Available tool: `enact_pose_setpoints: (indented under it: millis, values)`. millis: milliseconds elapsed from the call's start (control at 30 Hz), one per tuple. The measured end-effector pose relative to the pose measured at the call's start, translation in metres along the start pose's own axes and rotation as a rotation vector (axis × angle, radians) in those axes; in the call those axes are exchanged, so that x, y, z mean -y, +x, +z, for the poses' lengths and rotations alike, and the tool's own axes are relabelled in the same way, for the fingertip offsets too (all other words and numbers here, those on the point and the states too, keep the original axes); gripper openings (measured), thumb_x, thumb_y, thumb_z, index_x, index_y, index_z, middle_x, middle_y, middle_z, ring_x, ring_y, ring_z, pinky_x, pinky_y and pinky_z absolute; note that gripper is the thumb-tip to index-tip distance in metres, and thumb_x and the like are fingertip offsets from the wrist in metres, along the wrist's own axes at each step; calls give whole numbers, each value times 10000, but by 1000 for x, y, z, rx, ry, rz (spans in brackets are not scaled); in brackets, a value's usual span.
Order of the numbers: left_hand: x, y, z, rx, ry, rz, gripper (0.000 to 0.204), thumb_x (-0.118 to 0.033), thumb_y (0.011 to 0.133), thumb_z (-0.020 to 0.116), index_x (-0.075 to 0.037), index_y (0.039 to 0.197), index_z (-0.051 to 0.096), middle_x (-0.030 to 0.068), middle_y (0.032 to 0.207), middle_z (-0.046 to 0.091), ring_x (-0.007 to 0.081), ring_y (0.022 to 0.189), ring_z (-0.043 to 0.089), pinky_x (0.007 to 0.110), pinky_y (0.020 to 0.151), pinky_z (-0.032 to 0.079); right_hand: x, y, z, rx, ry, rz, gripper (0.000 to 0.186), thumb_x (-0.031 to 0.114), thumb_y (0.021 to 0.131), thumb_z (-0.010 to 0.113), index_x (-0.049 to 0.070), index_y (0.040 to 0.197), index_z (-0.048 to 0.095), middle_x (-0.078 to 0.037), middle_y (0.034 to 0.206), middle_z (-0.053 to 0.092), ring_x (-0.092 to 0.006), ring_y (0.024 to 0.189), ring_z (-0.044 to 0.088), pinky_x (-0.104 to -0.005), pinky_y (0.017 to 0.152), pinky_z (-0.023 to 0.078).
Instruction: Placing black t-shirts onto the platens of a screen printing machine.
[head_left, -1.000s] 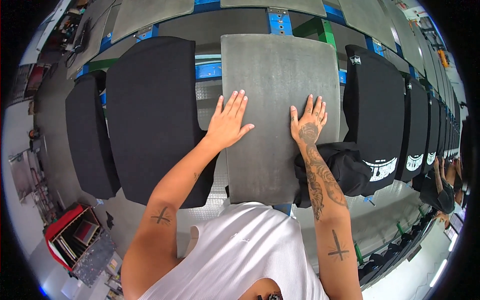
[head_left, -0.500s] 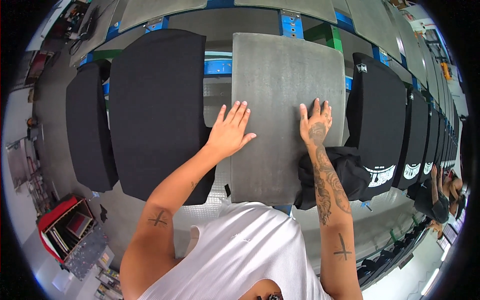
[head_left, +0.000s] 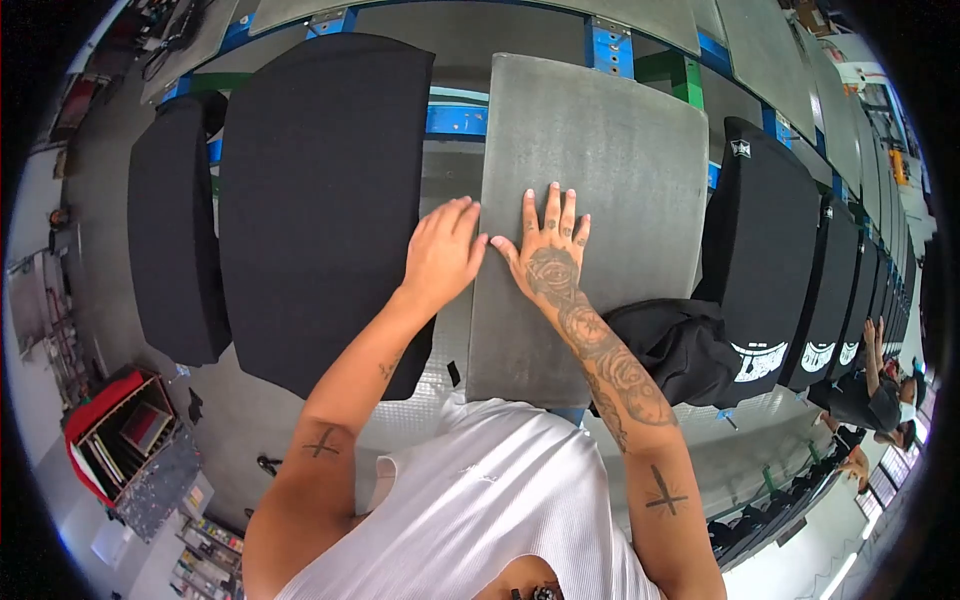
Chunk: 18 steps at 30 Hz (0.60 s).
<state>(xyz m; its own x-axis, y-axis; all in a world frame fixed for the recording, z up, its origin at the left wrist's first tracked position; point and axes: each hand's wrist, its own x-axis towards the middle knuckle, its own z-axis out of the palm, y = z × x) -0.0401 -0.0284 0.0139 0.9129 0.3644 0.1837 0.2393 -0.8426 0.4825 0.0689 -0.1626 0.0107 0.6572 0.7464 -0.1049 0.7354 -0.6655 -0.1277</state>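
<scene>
In front of me is a flat grey printing board [head_left: 600, 140] with a smooth, scuffed surface. My right hand [head_left: 550, 245] lies on its left half with the fingers spread. Close to it, my left hand [head_left: 443, 250] hovers over the gap between this board and a black T-shirt [head_left: 320, 200], which is stretched over the board on the left. The left fingers are stretched out and near each other, and neither hand holds anything. Beside my right forearm, a bunched black cloth [head_left: 670, 345] lies at the grey board's near right corner, partly hidden by the arm.
More black shirts with white prints [head_left: 765, 250] cover boards curving away to the right. Blue metal arms [head_left: 612, 50] carry the boards. A co-worker in black [head_left: 870, 400] stands far right. A red-edged box [head_left: 120, 435] sits low on the left.
My right hand has moved left across the grey board, toward my left hand. The left hand has shifted slightly left, its fingers closer together. The whole row has shifted a little in view.
</scene>
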Motion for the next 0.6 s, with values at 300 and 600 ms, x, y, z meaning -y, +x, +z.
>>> enact_pose_setpoints:
  millis: [300, 600]
  values:
    - [12, 56, 42, 24, -364, -516, 699, -347, 784, 694, 38, 1297, 415, 197, 1202, 549, 343, 1072, 571, 411, 865, 477, -8, 14, -6, -17, 57, 34, 649, 520, 877, 523, 146, 1395, 405, -236, 1459, 239, -403, 1374, 179, -610, 1061, 187]
    - [34, 68, 65, 270, -672, -600, 678, -385, 689, 802, 67, 1127, 549, 229, 1065, 638, 299, 1037, 617, 380, 866, 477, -17, 9, -21, 68, -32, -48, 660, 529, 834, 572, 189, 1382, 432, -227, 1459, 247, -404, 1370, 188, -595, 1064, 199]
